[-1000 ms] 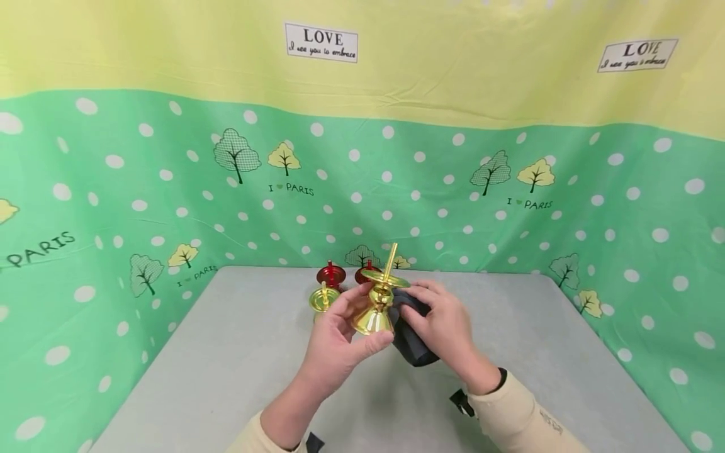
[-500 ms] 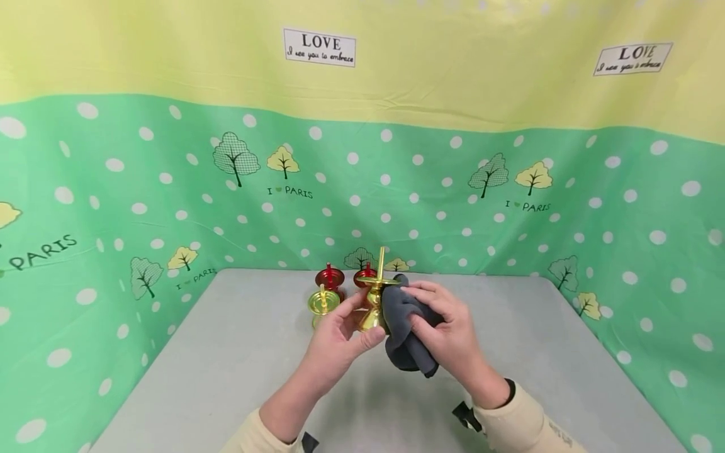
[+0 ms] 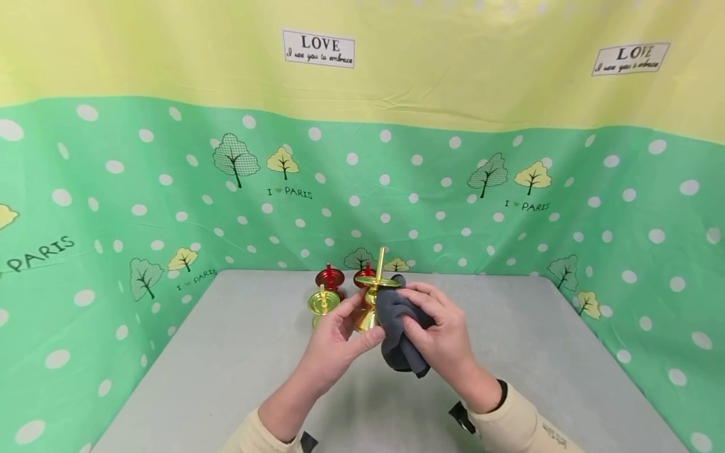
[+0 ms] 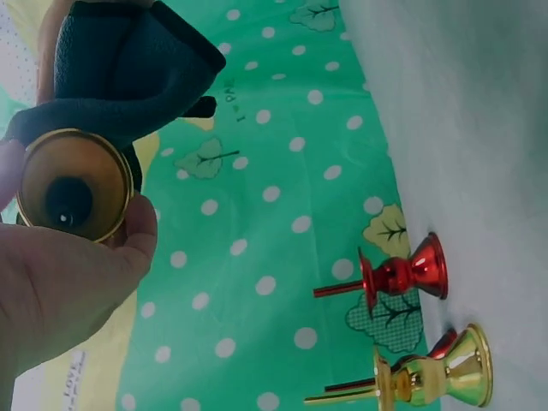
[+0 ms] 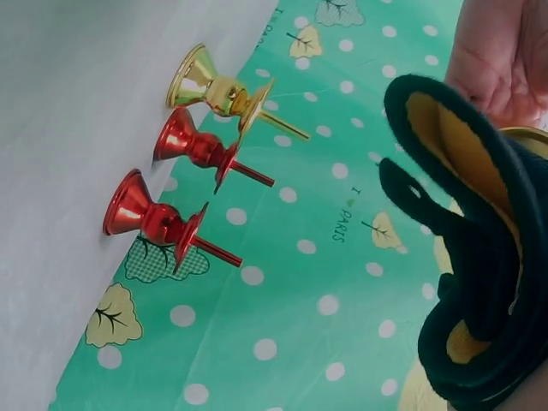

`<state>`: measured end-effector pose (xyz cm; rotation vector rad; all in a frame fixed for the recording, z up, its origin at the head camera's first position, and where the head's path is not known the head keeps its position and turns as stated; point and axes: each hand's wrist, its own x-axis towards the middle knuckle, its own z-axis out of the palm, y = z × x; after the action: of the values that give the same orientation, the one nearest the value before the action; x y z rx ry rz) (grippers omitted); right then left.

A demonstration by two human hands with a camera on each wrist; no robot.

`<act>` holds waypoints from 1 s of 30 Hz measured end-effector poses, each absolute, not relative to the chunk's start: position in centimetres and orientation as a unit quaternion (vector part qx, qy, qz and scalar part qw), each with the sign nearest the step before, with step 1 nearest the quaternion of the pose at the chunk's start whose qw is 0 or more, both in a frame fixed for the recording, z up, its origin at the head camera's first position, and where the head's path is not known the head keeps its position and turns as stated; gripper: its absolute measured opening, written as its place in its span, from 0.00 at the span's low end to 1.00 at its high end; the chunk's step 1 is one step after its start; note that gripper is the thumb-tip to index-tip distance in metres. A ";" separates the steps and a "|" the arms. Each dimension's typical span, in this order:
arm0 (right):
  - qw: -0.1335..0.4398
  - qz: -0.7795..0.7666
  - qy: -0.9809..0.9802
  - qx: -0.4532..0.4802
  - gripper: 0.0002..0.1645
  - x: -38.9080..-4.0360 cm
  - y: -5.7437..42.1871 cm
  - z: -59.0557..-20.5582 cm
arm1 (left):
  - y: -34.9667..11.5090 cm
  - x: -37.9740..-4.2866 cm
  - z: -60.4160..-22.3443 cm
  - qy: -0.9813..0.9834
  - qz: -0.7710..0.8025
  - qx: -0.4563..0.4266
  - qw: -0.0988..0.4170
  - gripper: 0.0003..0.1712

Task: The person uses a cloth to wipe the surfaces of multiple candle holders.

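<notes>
In the head view my left hand (image 3: 334,345) grips a shiny gold candlestick (image 3: 367,319) by its flared foot, held upright above the table with its spike pointing up. My right hand (image 3: 449,330) pinches a bunched dark grey cloth (image 3: 398,346) against the candlestick's right side, just under its drip plate. The left wrist view shows the hollow underside of the foot (image 4: 101,184), with thumb and fingers around its rim. Folds of the cloth (image 5: 467,282) fill the right part of the right wrist view and hide most of the candlestick there.
A second gold candlestick (image 3: 323,304) stands on the grey table (image 3: 226,352) behind my left hand. Two red candlesticks (image 3: 330,277) stand farther back, one partly covered by the held candlestick. A green and yellow printed curtain (image 3: 362,163) encloses the table's back and sides.
The held candlestick has gone from tilted to nearly upright and shifted slightly left. My right hand has brought the cloth up against its side, and more of the cloth now shows.
</notes>
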<state>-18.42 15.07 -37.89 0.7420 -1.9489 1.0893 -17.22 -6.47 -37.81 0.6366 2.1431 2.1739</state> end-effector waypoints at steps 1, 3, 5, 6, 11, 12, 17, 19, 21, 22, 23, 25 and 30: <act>0.385 0.428 -0.763 0.293 0.25 -18.5 15.1 -37.9 | -6.5 -17.2 -37.7 0.682 0.702 0.204 0.017 0.43; 0.388 0.426 -0.762 0.295 0.25 -18.7 15.1 -38.0 | -6.7 -17.2 -37.7 0.676 0.707 0.206 0.029 0.42; 0.383 0.427 -0.764 0.296 0.25 -18.9 15.1 -38.0 | -6.8 -17.2 -37.7 0.669 0.714 0.204 0.042 0.41; 0.380 0.427 -0.765 0.296 0.24 -18.9 15.2 -38.1 | -6.8 -17.3 -37.8 0.666 0.716 0.205 0.046 0.41; 0.360 0.433 -0.772 0.295 0.24 -19.0 15.4 -38.2 | -6.9 -17.4 -38.0 0.667 0.713 0.208 0.056 0.41; 0.358 0.432 -0.774 0.293 0.23 -19.0 15.4 -38.3 | -6.8 -17.4 -38.0 0.672 0.709 0.206 0.053 0.42; 0.365 0.412 -0.787 0.280 0.21 -18.6 15.1 -38.6 | -6.3 -17.2 -38.0 0.716 0.667 0.206 0.011 0.42; 0.371 0.402 -0.789 0.277 0.21 -18.5 15.0 -38.7 | -6.1 -17.1 -38.0 0.729 0.654 0.201 -0.004 0.41; 0.379 0.396 -0.788 0.280 0.21 -18.4 14.9 -38.8 | -6.0 -17.0 -38.0 0.735 0.650 0.193 -0.013 0.42; 0.381 0.398 -0.786 0.282 0.22 -18.4 14.8 -38.8 | -6.0 -17.0 -37.9 0.733 0.653 0.190 -0.012 0.42; 0.383 0.400 -0.782 0.286 0.22 -18.4 14.9 -38.8 | -6.1 -17.0 -37.9 0.726 0.661 0.190 -0.007 0.42; 0.388 0.399 -0.778 0.292 0.24 -18.6 15.0 -38.9 | -6.2 -17.0 -37.8 0.710 0.679 0.190 0.006 0.42; 0.397 0.361 -0.796 0.280 0.23 -19.2 15.7 -39.1 | -6.4 -17.2 -37.8 0.676 0.713 0.180 0.036 0.45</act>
<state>-19.21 15.68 -39.12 0.7097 -2.0175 0.9143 -17.16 -6.42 -37.80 0.5542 2.0776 2.1905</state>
